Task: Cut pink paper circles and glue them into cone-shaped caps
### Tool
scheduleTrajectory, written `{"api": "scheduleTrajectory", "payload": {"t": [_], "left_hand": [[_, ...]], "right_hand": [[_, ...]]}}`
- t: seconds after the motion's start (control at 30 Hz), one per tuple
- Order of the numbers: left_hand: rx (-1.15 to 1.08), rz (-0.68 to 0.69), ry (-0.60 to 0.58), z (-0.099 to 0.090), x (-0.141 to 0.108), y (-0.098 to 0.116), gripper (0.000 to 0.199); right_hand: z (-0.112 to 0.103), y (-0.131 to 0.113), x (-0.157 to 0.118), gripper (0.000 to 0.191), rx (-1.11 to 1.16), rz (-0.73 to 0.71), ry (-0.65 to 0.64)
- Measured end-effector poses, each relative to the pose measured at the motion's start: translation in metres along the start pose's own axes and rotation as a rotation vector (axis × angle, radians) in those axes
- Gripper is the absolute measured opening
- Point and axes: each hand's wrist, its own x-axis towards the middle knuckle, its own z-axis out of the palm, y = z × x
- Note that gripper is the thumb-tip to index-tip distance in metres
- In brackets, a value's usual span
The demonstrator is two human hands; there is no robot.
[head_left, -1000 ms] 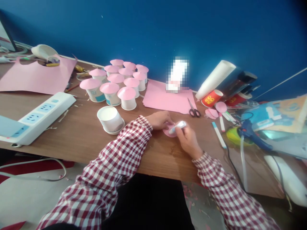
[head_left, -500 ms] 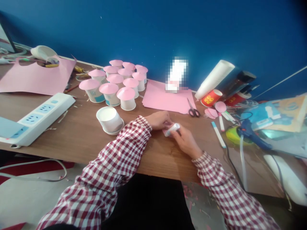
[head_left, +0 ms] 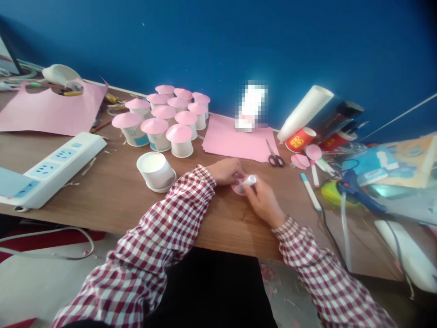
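In my right hand (head_left: 266, 200) is a white marker (head_left: 250, 180), gripped between thumb and fingers and tilted over a small pink paper disc (head_left: 238, 188). My left hand (head_left: 227, 171) has its fingers closed on the disc's far left edge, pressing it to the table. Part of the disc is hidden under both hands. To the left of my left sleeve stand nested white paper cups (head_left: 155, 169) with nothing on top. Behind them, several white cups wear pink cone-shaped paper roofs (head_left: 179, 133).
Pink paper sheets (head_left: 235, 141) lie by the wall with black-handled scissors (head_left: 276, 158) at their corner. Markers (head_left: 310, 191), a blue glue gun (head_left: 362, 191) and a red cup (head_left: 300, 140) are on the right. A power strip (head_left: 68, 157) lies left.
The marker in my right hand has shifted slightly and tilted, so more of the pink disc shows beneath it. My left hand stays in place.
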Motion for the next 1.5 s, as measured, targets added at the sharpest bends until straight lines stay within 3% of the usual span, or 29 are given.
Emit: {"api": "scheduleTrajectory", "payload": {"t": [0.17,0.33,0.53,0.67,0.73,0.83,1.0,1.13,1.3,1.5], "left_hand": [[0.011,-0.012,-0.005,-0.001,-0.001,0.001,0.020],[0.012,-0.031,-0.007,-0.001,-0.001,0.003,0.025],[-0.006,-0.087,-0.013,0.000,-0.001,0.003,0.032],[-0.009,-0.065,0.019,0.002,-0.003,0.001,0.037],[0.006,-0.048,0.054,0.003,-0.003,0.001,0.041],[0.007,-0.051,0.113,0.006,-0.002,0.001,0.041],[0.088,-0.154,0.197,0.012,0.002,-0.001,0.034],[0.038,-0.129,0.152,0.014,0.002,0.000,0.027],[0.016,-0.109,0.133,0.014,0.002,0.001,0.020],[0.060,-0.116,0.166,0.015,0.001,-0.001,0.037]], "right_hand": [[-0.002,-0.002,0.000,0.019,-0.062,0.020,-0.018],[-0.004,0.005,-0.001,0.028,0.099,0.079,0.009],[-0.006,0.017,0.001,0.027,0.563,0.239,0.228],[-0.020,0.031,0.006,0.025,0.667,0.303,0.405],[-0.030,0.045,0.008,0.030,0.561,0.297,0.496],[-0.047,0.067,0.007,0.037,0.167,0.270,0.575],[-0.057,0.079,0.002,0.029,-0.414,0.435,0.405],[-0.054,0.079,0.001,0.031,-0.580,0.507,0.351],[-0.052,0.088,0.001,0.025,-0.690,0.408,0.331],[-0.051,0.085,0.002,0.026,-0.728,0.491,0.349]]}}
